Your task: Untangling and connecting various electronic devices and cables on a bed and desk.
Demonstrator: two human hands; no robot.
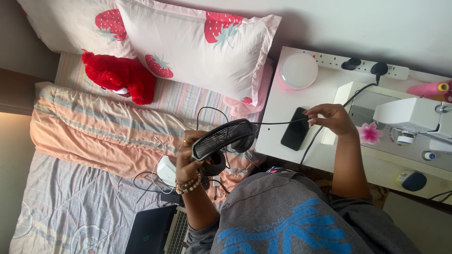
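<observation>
- Head view, hands: left hand point(190, 159), wearing a ring and bead bracelets, has its fingers wrapped around the black headphones point(221, 137) and holds them up over the edge of the bed, headband towards the camera.
- Right hand point(332, 117) is over the white bedside table point(275, 106). Its thumb and fingertips pinch the thin black cable point(278, 123), which runs nearly straight from the headphones to that pinch.
- Step in hand, as I judge it: the lead is being drawn out taut between the two hands, with the headphones in the air rather than resting on anything.
- Head view, surroundings: a dark phone point(295, 128) lies on the table just under the stretched cable. A round pink-based lamp point(299, 70), a power strip point(362, 63) and a white sewing machine point(409, 113) are close by.
- Any further handling of the lead calls for a steady pinch and room above the phone, since loose cable loops also hang over the peach blanket point(94, 127) near the laptop point(155, 230).
</observation>
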